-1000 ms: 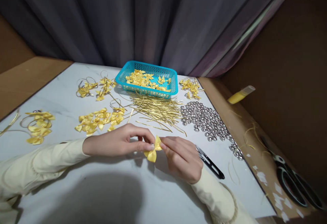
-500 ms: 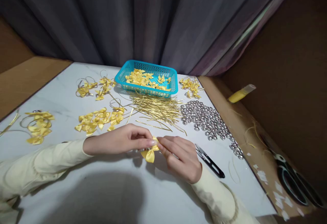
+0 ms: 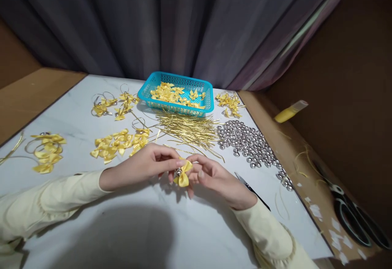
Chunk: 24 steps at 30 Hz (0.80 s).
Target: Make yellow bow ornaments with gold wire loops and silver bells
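Note:
My left hand point(image 3: 143, 167) and my right hand point(image 3: 219, 179) meet over the middle of the white table point(image 3: 128, 220). Both pinch a small yellow ribbon bow point(image 3: 183, 174) just above the tabletop. A small silver bead point(image 3: 177, 172) shows at the bow's left side, against my left fingertips. Both sleeves are pale cream. A heap of thin gold strings point(image 3: 188, 129) lies just beyond my hands.
A turquoise basket point(image 3: 176, 94) of yellow bows stands at the back. Loose bows point(image 3: 118, 144) and looped bows point(image 3: 45, 150) lie left. Silver beads point(image 3: 248, 142) spread right. Black snips point(image 3: 254, 191) lie by my right wrist. Scissors point(image 3: 357, 220) and a yellow tube point(image 3: 289, 112) rest on the brown ledge.
Both hands have lifted slightly and turned the bow. My right palm now faces more upward, and the silver bead has come into sight at the bow's left side.

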Motion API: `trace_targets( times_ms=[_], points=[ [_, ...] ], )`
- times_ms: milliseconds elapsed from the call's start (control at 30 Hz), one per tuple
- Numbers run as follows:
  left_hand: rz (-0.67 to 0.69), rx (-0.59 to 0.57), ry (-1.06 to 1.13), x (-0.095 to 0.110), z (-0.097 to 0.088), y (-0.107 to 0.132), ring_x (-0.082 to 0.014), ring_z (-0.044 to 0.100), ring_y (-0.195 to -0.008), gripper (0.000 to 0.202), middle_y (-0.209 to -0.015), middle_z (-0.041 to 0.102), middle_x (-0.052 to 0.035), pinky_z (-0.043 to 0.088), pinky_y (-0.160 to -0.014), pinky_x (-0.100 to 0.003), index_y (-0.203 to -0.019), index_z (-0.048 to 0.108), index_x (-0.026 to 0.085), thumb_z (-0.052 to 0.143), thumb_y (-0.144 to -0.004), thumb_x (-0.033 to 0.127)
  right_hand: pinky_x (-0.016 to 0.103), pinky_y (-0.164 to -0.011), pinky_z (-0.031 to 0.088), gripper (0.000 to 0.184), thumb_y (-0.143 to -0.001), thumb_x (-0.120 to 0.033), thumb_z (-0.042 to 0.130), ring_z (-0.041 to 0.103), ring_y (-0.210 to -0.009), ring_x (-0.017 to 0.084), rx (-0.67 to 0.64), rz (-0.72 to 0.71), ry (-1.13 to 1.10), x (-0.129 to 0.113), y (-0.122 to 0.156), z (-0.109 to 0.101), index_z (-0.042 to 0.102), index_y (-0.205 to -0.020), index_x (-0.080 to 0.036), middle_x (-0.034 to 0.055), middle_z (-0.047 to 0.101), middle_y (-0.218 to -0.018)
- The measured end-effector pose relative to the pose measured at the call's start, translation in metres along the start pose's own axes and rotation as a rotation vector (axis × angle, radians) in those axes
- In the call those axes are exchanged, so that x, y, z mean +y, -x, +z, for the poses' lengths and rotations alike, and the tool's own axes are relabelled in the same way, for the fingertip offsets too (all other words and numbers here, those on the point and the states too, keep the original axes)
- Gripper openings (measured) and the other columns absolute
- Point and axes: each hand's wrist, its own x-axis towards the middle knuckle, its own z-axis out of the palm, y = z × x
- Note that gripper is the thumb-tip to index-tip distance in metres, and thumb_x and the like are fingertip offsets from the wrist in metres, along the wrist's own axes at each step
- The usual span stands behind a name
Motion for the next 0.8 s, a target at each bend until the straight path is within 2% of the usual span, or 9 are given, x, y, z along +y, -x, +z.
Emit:
trace_targets(
  times_ms=[100,167,267,567,700,800],
  points=[
    [0.0,0.021,0.005,0.0,-0.0012,-0.0005,-0.0067,0.047,-0.05,0.027,-0.056,0.06,0.0013,0.034,-0.047,-0.016,-0.074,0.065,0.013,0.055,-0.083,0.037,0.016,-0.042,0.031,0.027,-0.076,-0.036,0.068,0.045,-0.046,0.004,-0.006,0.064,0.058,-0.0027,0.0013,0.0,0.055,-0.083,-0.013,-0.0018,0.06,-0.061],
    [-0.004,0.017,0.032,0.0,-0.0015,-0.0007,-0.0071,0.048,-0.049,0.027,-0.055,0.061,0.001,0.035,-0.046,-0.016,-0.076,0.066,0.013,0.056,-0.082,0.038,0.016,-0.038,0.021,0.021,-0.079,-0.032,0.065,0.035,-0.038,0.002,0.004,0.079,0.11,-0.0041,0.0017,-0.0001,0.056,-0.076,-0.013,-0.0037,0.057,-0.053],
    [0.003,-0.003,0.108,0.0005,-0.0005,-0.0002,-0.0076,0.051,-0.05,0.025,-0.056,0.061,0.001,0.037,-0.046,-0.016,-0.078,0.066,0.014,0.058,-0.082,0.037,0.017,-0.037,0.017,0.018,-0.08,-0.028,0.064,0.029,-0.036,0.002,0.012,0.072,0.141,-0.004,0.0019,-0.002,0.057,-0.073,-0.013,-0.0037,0.058,-0.051],
    [0.042,-0.066,0.348,0.0023,0.0051,0.0014,-0.0062,0.054,-0.054,0.016,-0.068,0.064,-0.0004,0.045,-0.051,-0.015,-0.074,0.066,0.013,0.06,-0.081,0.025,0.017,-0.038,0.02,0.02,-0.079,-0.03,0.065,0.033,-0.038,0.002,-0.001,0.043,0.131,-0.003,0.0028,-0.0028,0.056,-0.072,-0.013,-0.0036,0.058,-0.053],
    [0.047,-0.083,0.391,0.0,0.006,0.0029,-0.0051,0.053,-0.052,0.015,-0.066,0.063,0.0009,0.045,-0.051,-0.014,-0.074,0.067,0.013,0.06,-0.082,0.024,0.019,-0.047,0.033,0.022,-0.075,-0.031,0.069,0.048,-0.046,0.006,0.045,0.015,0.129,-0.0049,0.0035,-0.001,0.057,-0.07,-0.013,-0.003,0.056,-0.052],
    [0.056,-0.091,0.373,-0.0016,0.0066,0.0037,-0.0047,0.054,-0.052,0.015,-0.065,0.062,0.0014,0.043,-0.052,-0.014,-0.076,0.067,0.013,0.061,-0.082,0.025,0.02,-0.049,0.036,0.022,-0.074,-0.031,0.07,0.049,-0.047,0.007,0.061,0.008,0.148,-0.0047,0.0036,-0.0001,0.058,-0.069,-0.012,-0.0028,0.056,-0.053]
  ],
)
